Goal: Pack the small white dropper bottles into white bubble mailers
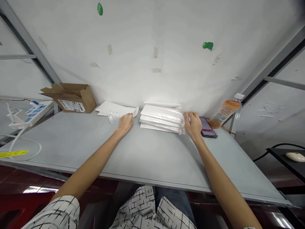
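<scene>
A stack of white padded envelopes (162, 117) lies on the grey table near the wall, its layers fanned toward me. My right hand (193, 124) is at the stack's right end, fingers curled against the envelopes' edges. To the left of the stack, my left hand (126, 123) is closed, knuckles up, over the near edge of some loose white sheets (113, 108). A curled white end sticks out just beyond its fingers. Whatever sits inside the left fingers is hidden. A crumpled clear-white scrap (113, 119) lies beside that hand.
An open cardboard box (71, 98) stands at the back left, near a white power strip (33, 113) with cables. On the right are a phone (207, 128) and an orange drink bottle (226, 111). A white wall (152, 82) closes the table's back, with metal frame posts at both sides.
</scene>
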`<state>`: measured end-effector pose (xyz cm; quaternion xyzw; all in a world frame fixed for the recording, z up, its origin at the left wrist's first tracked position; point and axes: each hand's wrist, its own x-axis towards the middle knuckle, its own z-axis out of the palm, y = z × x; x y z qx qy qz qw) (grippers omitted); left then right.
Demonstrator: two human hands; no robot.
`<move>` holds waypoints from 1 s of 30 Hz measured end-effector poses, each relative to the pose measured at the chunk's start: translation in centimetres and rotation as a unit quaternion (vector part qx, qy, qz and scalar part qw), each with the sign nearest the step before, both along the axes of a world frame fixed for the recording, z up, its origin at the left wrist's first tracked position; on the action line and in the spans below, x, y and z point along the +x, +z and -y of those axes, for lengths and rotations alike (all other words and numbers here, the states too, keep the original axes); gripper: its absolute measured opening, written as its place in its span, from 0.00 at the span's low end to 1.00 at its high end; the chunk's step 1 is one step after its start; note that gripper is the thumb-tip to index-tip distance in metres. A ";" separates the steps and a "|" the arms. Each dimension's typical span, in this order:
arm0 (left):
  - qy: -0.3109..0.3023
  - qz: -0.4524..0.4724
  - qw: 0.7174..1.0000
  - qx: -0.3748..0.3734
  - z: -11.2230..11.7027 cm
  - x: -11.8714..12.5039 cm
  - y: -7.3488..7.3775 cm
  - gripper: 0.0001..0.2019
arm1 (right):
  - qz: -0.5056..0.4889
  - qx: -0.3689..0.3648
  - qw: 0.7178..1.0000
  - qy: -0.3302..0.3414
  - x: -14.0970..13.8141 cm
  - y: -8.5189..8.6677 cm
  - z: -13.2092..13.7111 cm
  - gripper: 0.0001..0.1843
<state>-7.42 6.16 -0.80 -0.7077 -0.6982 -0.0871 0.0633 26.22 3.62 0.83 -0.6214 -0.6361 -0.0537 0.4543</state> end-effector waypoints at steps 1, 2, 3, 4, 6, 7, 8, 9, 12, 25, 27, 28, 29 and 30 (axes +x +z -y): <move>0.004 -0.002 1.000 0.002 0.1 0.0 0.1 0.14 | 0.002 0.001 1.000 0.002 0.1 0.0 0.0 0.22; 0.007 -0.003 1.000 0.005 0.1 0.0 0.1 0.14 | 0.003 0.002 1.000 0.003 0.1 -0.1 0.0 0.23; 0.011 -0.005 1.000 0.006 0.1 0.1 0.1 0.14 | 0.003 0.002 1.000 0.003 0.2 -0.1 -0.1 0.23; 0.014 -0.007 1.000 0.006 0.1 0.0 0.1 0.13 | 0.002 0.003 1.000 0.003 0.2 -0.1 -0.1 0.23; 0.020 -0.012 1.000 -0.001 0.0 -0.1 -0.1 0.13 | -0.001 0.004 1.000 0.005 0.3 -0.1 -0.1 0.24; 0.021 -0.015 1.000 -0.006 -0.1 -0.2 -0.1 0.14 | -0.002 0.004 1.000 0.006 0.3 -0.2 -0.1 0.24; 0.022 -0.018 1.000 -0.009 -0.2 -0.3 -0.2 0.14 | -0.004 0.003 1.000 0.007 0.3 -0.2 -0.2 0.24; 0.022 -0.021 0.999 -0.010 -0.2 -0.4 -0.2 0.15 | -0.005 0.001 1.000 0.009 0.3 -0.2 -0.2 0.24; 0.016 -0.030 0.999 -0.007 -0.3 -0.5 -0.2 0.17 | -0.007 -0.003 1.000 0.015 0.3 -0.2 -0.2 0.24; -0.015 -0.028 0.999 0.028 -0.4 -0.4 -0.8 0.18 | 0.014 -0.010 0.999 0.042 0.5 -0.2 -0.1 0.24; -0.014 -0.022 0.999 0.036 -0.4 -0.4 -0.9 0.17 | 0.016 -0.009 0.999 0.047 0.4 -0.1 -0.1 0.24; -0.011 -0.018 0.999 0.040 -0.4 -0.4 -0.9 0.17 | 0.016 -0.008 0.999 0.048 0.4 -0.1 -0.1 0.24; -0.007 -0.013 0.999 0.045 -0.4 -0.5 -0.8 0.16 | 0.017 -0.007 0.999 0.047 0.5 0.0 0.0 0.24; -0.003 -0.007 0.999 0.051 -0.4 -0.5 -0.8 0.15 | 0.017 -0.008 0.999 0.047 0.5 0.0 0.0 0.23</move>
